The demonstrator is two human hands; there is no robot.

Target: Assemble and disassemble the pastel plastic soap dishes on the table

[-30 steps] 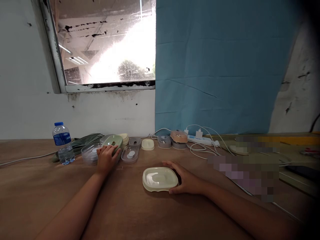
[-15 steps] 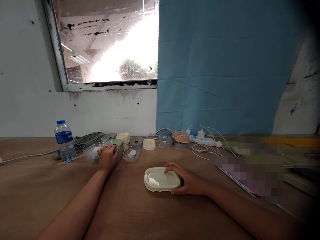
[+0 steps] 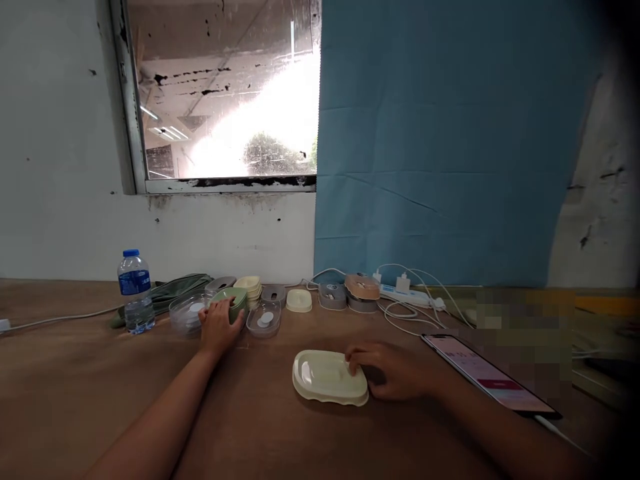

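Note:
A shallow cream plastic tray [image 3: 325,380], rounded and oblong with a wavy lower rim, lies on the table in front of me. Curled over its right end are the fingers of my right hand [image 3: 393,372], with the thumb beside the near edge. Farther back, my left hand [image 3: 220,325] rests with bent fingers on a green plastic box [image 3: 239,298], hiding much of its near side. Clear plastic containers with white discs flank it, one at left [image 3: 186,320] and one at right [image 3: 264,320].
A water bottle [image 3: 136,293] stands at left before a dark green bag [image 3: 170,290]. Cream pieces [image 3: 249,287] are stacked behind; a grey box [image 3: 331,296] and a peach one [image 3: 363,287] stand nearby. At right are a power strip [image 3: 413,297], cables and a phone [image 3: 493,377].
My right hand's fingers have curled more at the cream tray's right end, and the tray has turned slightly. My left hand stays on the green box. The whole view has shifted a little.

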